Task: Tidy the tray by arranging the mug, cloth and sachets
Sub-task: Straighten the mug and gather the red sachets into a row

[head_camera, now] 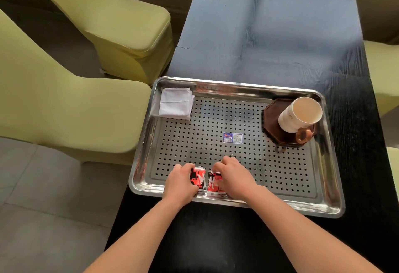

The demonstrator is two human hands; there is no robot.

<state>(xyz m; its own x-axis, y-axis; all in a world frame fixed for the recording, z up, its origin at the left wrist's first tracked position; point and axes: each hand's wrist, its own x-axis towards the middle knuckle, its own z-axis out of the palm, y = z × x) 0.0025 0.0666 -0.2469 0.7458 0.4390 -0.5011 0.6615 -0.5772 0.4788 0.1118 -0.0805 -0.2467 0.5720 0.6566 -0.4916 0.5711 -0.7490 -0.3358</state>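
A perforated steel tray [237, 87] lies on a dark table. A folded white cloth [176, 103] rests in its far left corner. In the far right corner a cream mug [299, 114] with a brown handle stands on a dark octagonal coaster [272, 119]. At the tray's near edge, my left hand [182, 183] grips one stack of red, black and white sachets [197, 177]. My right hand [234, 176] grips a second stack of sachets [213, 183] right beside the first. Both stacks are partly hidden by my fingers.
A small blue label [232, 138] is stuck in the middle of the tray. The dark wooden table [269, 35] stretches away beyond the tray. Green upholstered chairs [64, 104] stand to the left, and more green seating [384, 74] sits at the right edge.
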